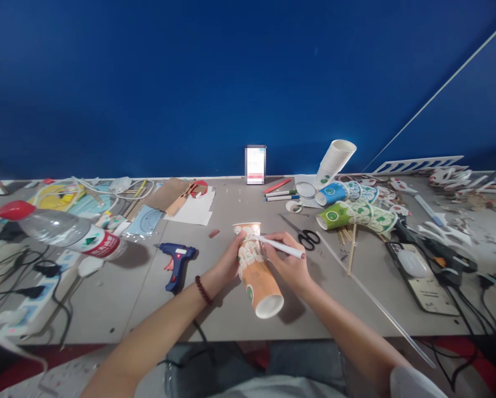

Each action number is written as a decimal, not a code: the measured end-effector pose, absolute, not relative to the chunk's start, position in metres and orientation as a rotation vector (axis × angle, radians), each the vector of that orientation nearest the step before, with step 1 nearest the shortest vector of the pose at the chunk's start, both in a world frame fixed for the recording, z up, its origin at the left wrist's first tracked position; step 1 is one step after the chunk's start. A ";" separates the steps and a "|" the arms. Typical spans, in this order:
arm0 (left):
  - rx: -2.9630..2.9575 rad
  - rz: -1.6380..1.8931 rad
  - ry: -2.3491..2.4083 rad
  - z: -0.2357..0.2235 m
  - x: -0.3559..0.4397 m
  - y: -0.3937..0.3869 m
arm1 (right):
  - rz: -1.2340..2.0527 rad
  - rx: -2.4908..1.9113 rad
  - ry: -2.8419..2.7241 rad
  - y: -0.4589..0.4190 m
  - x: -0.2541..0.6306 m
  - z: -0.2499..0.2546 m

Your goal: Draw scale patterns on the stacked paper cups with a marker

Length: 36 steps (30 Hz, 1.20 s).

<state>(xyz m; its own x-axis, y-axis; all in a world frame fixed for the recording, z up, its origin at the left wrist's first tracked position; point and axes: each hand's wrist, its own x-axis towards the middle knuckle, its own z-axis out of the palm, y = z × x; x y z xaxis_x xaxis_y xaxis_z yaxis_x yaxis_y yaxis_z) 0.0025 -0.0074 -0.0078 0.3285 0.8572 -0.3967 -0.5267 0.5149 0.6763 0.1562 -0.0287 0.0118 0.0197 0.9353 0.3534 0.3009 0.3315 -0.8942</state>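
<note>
An orange paper-cup figure (259, 279), made of cups joined in a row, lies tilted in front of me with its open end toward me. Scale-like patterns in orange line cover its far part. My left hand (230, 257) is wrapped round its left side and steadies it. In my right hand (288, 262) is a white marker pen (284, 248), gripped like a pencil, its tip at the patterned cup. Whether the tip touches the paper I cannot tell. A blue glue gun (178, 266) lies left of my left hand, and black scissors (308, 238) lie beyond my right hand.
Green (334, 215) and blue (331, 193) cup figures lie at the right, by stacked white paper cups (337, 160). Several markers (281, 194) lie at the back. A water bottle (69, 229) and power strip (44, 293) are left; a phone (422, 282) and black glue gun (442, 257) are right.
</note>
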 end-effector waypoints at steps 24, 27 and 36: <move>0.538 0.973 0.783 -0.010 0.004 -0.008 | 0.895 -1.183 -1.396 -0.027 0.159 0.008; 0.545 0.973 0.785 -0.009 0.004 -0.008 | 0.868 -1.191 -1.403 -0.027 0.159 0.007; 0.544 0.966 0.823 -0.010 0.004 -0.007 | 0.818 -1.217 -1.433 -0.028 0.158 0.014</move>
<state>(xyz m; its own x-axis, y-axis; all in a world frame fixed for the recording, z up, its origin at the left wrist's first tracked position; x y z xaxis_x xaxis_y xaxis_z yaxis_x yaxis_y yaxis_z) 0.0039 -0.0072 -0.0097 0.3153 0.8774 -0.3617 -0.4963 0.4773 0.7252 0.1579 -0.0280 0.0140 0.0533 0.9603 0.2740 0.2528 0.2524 -0.9340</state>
